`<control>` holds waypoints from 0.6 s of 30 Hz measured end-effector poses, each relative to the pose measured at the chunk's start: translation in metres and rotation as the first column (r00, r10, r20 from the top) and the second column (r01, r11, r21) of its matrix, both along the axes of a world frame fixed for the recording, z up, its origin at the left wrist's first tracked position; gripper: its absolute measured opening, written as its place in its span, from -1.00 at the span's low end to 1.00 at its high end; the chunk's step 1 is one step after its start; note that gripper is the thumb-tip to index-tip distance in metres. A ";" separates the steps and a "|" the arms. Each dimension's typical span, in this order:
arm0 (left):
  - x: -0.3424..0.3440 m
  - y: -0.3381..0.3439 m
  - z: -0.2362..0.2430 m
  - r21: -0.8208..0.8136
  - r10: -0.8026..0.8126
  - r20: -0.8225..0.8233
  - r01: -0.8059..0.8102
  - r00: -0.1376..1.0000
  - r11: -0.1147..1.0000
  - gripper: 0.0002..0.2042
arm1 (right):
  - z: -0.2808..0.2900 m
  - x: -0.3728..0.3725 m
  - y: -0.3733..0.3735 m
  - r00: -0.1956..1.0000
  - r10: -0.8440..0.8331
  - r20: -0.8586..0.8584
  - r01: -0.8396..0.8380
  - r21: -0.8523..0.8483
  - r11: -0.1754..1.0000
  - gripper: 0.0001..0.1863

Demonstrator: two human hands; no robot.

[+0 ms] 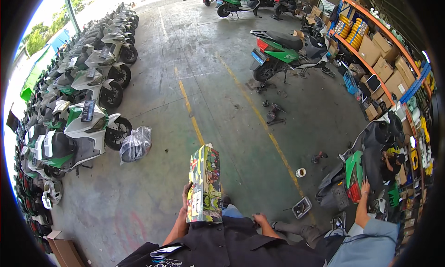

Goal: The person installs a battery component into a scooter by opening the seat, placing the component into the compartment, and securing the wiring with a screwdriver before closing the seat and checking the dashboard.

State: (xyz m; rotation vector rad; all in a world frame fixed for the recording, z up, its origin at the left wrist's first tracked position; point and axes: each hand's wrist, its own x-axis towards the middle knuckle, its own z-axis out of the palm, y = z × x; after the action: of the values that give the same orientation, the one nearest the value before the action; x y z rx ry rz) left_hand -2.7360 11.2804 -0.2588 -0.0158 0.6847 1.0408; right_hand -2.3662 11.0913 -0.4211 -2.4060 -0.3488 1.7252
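A long cardboard box [204,186], printed all over in green, yellow and red, stands upright against the front of my dark shirt. My left hand [186,196] grips it along its left side, with some of the fingers hidden behind it. My right hand [261,219] hangs low beside my right hip, away from the box. Its fingers are small and partly hidden, so whether they are open or closed is unclear. No object shows clearly in it.
Scooters [88,123] line the left, near a plastic-wrapped bundle [136,144]. A co-worker's hand [365,187] touches a green scooter [354,172] at right; another person [393,165] is beyond. A scooter [282,47] stands ahead, near loose parts [274,113]. Shelving [366,19] holds boxes.
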 end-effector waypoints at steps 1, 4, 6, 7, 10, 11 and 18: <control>0.035 0.032 0.037 0.000 -0.181 0.077 0.181 0.981 0.983 -0.55 | 0.011 0.026 0.083 0.997 0.012 0.073 -0.024 0.158 0.987 -0.65; 0.057 0.143 0.072 -0.049 -0.240 -0.107 0.236 0.965 0.971 -0.50 | 0.106 0.032 0.343 0.998 0.054 0.039 -0.066 0.643 0.763 -0.72; 0.077 0.220 0.057 -0.081 -0.259 -0.090 0.253 0.962 0.964 -0.49 | 0.159 0.056 0.472 0.999 0.046 0.019 -0.044 0.760 0.649 -0.76; 0.086 0.260 0.052 -0.070 -0.282 -0.041 0.279 0.958 0.958 -0.49 | 0.175 0.065 0.522 0.998 0.043 0.043 -0.060 0.809 0.585 -0.75; 0.120 0.395 -0.028 -0.024 -0.293 -0.045 0.292 0.955 0.956 -0.51 | 0.131 0.114 0.646 0.999 -0.030 -0.026 0.038 0.839 0.544 -0.76; 0.127 0.442 -0.035 -0.025 -0.288 -0.029 0.287 0.957 0.958 -0.52 | 0.115 0.127 0.671 0.997 -0.080 -0.022 0.067 0.784 0.617 -0.76; 0.197 0.768 0.068 0.037 -0.303 0.042 0.302 0.952 0.953 -0.51 | -0.012 0.198 0.603 0.922 -0.360 0.143 0.366 -0.020 0.930 -0.67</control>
State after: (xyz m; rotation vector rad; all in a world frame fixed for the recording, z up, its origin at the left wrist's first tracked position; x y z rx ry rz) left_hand -2.5394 12.0479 -0.1908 0.0882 0.6061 0.7523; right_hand -2.1678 11.6942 -0.4334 -2.4345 0.1218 1.4231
